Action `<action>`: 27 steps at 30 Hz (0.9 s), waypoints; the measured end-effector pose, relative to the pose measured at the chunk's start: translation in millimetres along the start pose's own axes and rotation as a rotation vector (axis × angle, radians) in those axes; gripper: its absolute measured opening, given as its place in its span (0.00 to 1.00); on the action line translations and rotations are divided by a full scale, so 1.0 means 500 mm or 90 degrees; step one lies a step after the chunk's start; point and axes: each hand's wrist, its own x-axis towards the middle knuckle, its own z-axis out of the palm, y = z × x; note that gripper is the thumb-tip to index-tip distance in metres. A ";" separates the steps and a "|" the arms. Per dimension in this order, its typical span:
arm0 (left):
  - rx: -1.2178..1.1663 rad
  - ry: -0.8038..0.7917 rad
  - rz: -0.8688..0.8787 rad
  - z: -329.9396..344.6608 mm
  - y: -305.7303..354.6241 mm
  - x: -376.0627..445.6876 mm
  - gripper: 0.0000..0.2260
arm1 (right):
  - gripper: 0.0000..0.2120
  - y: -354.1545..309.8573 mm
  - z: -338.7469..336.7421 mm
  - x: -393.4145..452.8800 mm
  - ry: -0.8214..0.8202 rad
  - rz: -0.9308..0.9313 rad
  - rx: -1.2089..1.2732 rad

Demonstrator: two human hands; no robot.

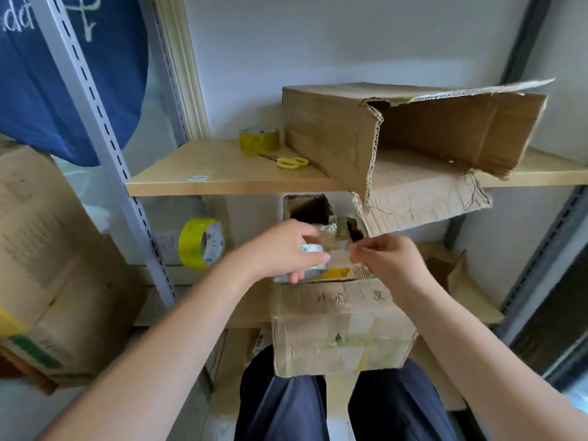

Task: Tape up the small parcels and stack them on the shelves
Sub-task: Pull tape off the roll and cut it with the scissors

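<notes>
Head view: left hand point(286, 249) grips the tape roll point(313, 259) and right hand point(386, 259) pinches its clear strip over the small parcel point(340, 326) on the person's lap. Worn cardboard looks light and floppy, so probably best held by the corners.

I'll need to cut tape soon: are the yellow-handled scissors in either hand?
No, the yellow-handled scissors lie on the upper wooden shelf beside a yellow tape roll.

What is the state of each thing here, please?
Left hand: grips a tape roll.
Right hand: pinches the tape end.
Parcel: on the lap, top not sealed.
Big box: on its side, open, torn.
Scissors: closed, flat on the shelf.
Yellow roll: lying flat.
Lower roll: standing on edge.
</notes>
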 end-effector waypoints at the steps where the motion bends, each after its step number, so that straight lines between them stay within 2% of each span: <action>1: 0.063 0.036 -0.002 -0.001 -0.003 0.013 0.18 | 0.05 0.016 -0.039 0.009 0.041 0.016 -0.001; 2: 0.103 0.075 -0.014 -0.004 -0.010 0.022 0.14 | 0.05 0.034 -0.079 0.018 0.086 0.040 0.003; 4: 0.149 0.119 -0.043 -0.005 -0.027 0.034 0.14 | 0.03 0.067 -0.145 0.032 0.125 0.116 0.061; 10: 0.291 0.112 -0.060 0.034 0.007 0.063 0.18 | 0.05 0.138 -0.192 0.062 0.133 0.201 -0.009; 14: 0.284 0.079 -0.058 0.045 0.015 0.079 0.22 | 0.02 0.185 -0.206 0.071 0.122 0.263 -0.016; 18: 0.349 0.066 -0.080 0.042 0.026 0.081 0.24 | 0.03 0.203 -0.212 0.082 0.133 0.271 0.009; 20: 0.405 0.062 -0.110 0.052 0.034 0.081 0.23 | 0.02 0.214 -0.206 0.084 0.136 0.266 -0.031; 23: 0.490 0.067 -0.123 0.073 0.049 0.092 0.21 | 0.01 0.228 -0.173 0.082 0.109 0.254 -0.146; 27: 0.557 0.004 -0.165 0.082 0.073 0.112 0.16 | 0.09 0.225 -0.129 0.093 0.003 0.247 -0.267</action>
